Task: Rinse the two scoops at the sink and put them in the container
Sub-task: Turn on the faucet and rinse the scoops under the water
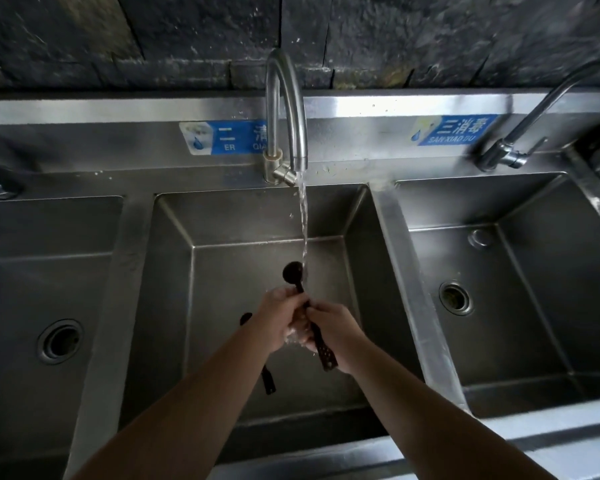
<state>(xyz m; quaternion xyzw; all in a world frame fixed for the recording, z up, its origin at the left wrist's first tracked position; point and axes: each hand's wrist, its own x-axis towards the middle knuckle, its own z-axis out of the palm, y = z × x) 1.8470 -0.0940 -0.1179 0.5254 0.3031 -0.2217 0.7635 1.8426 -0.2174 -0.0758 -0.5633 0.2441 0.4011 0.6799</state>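
A dark long-handled scoop point(292, 272) is held over the middle sink basin point(222, 271), its round bowl pointing away from me and just left of the running water. My left hand point(280, 317) grips the handle below the bowl. My right hand point(333, 332) closes on the handle further back, and the perforated handle end sticks out towards me. A second dark scoop point(268, 379) lies on the basin floor, mostly hidden under my left forearm; its bowl shows left of my left hand. No container is in view.
A curved steel tap point(288, 109) pours a thin stream into the middle basin. Left basin point(21, 271) and right basin point(534, 278) flank it, each with a round drain. A second tap point(520, 133) stands at the back right. A dark stone wall rises behind.
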